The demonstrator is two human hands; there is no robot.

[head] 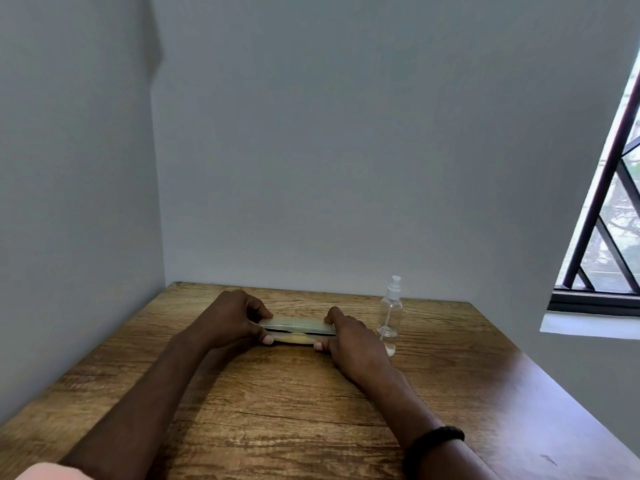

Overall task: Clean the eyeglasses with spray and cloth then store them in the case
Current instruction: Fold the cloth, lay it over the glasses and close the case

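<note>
Case: pale translucent oblong plastic eyeglass case [298, 323], lower centre of frame, long axis running left to right, lid slightly ajar, contents unclear.
Left hand [235, 320]: pinches the case's left end.
Right hand [349, 341]: pinches its right end; both hands are equally near.
Bottle: clear plastic spray bottle [390, 317], upright, just right of the case.
Underneath: brown wood-grain surface [277, 393].

Looked like plain room in home, though could not tell for sure; wood-grain table [304, 407] sat in corner where 2 bare grey walls [329, 150] met; window [613, 237] at right carried dark metal grille [601, 188] of crossed bars; white sill [588, 327] beneath it; trees [627, 216] showed outside through glass; daylight lit tabletop.
</note>
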